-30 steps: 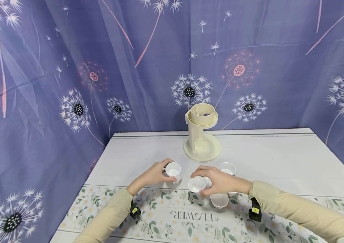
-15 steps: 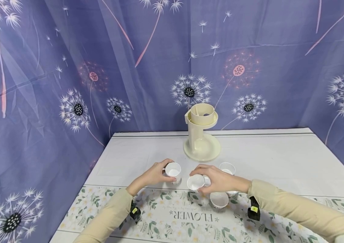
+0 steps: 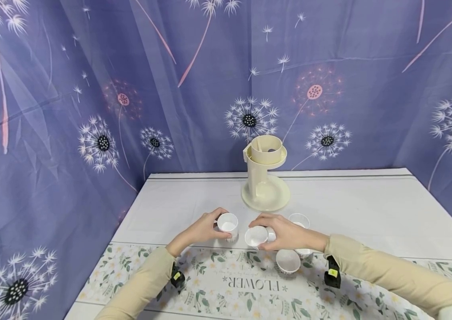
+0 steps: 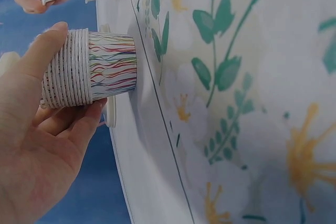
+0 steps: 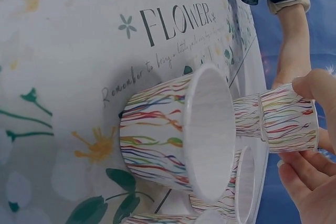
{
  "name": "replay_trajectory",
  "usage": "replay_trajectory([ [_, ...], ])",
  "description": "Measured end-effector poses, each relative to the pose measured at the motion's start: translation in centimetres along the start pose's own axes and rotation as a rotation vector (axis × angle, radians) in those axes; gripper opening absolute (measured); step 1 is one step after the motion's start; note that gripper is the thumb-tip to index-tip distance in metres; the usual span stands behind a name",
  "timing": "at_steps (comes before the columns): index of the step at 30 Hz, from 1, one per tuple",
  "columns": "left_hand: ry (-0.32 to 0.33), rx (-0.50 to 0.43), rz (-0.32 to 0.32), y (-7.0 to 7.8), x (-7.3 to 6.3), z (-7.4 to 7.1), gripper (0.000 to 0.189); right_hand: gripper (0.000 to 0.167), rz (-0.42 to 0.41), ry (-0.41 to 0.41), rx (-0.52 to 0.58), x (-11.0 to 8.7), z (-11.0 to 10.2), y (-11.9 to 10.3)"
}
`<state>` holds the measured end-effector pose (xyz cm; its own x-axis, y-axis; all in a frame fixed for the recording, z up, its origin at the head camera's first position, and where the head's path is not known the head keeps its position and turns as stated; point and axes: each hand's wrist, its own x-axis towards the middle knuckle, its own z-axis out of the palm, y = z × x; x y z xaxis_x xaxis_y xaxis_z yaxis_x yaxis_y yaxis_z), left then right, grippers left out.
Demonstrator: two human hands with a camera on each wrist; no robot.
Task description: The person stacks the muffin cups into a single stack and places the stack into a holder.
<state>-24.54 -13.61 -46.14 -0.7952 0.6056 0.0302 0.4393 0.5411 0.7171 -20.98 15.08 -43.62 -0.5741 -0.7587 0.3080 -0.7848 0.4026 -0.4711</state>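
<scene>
My left hand (image 3: 206, 229) grips a stack of nested paper cups (image 4: 73, 66), white with wavy coloured stripes. The many stacked rims show in the left wrist view. To the right, my right hand (image 3: 286, 233) holds a single striped paper cup (image 5: 289, 119) between thumb and fingers, its white inside facing up in the head view. Close by it, another paper cup (image 3: 288, 262) stands upright on the tablecloth, large in the right wrist view. Behind the right hand is one more cup (image 3: 299, 219), partly covered, and a further cup (image 3: 304, 253) peeks out below the wrist.
A cream plastic stand (image 3: 253, 180) with a round base and a ring-shaped holder on top is at the back of the table. The white tablecloth (image 3: 350, 204) has a floral strip with FLOWER lettering along the front. A blue dandelion curtain (image 3: 194, 111) hangs behind.
My right hand has moved slightly up and left with its cup, closer to the stack in my left hand. The left hand stays in place.
</scene>
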Motion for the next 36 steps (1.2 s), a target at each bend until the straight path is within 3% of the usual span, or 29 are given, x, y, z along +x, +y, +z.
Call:
replay_trajectory([
  [9,0.0,-0.017,-0.001,0.0,0.0,0.0,0.06,0.047,0.071,-0.011,0.005,0.2,-0.2,-0.4],
  [24,0.0,-0.063,0.002,-0.4,0.1,0.1,0.059,0.049,0.081,0.029,0.013,0.8,-0.3,-0.4],
  [36,-0.003,-0.028,-0.008,-0.1,-0.2,0.0,0.061,0.052,0.12,0.026,0.009,1.2,-0.5,-0.7],
])
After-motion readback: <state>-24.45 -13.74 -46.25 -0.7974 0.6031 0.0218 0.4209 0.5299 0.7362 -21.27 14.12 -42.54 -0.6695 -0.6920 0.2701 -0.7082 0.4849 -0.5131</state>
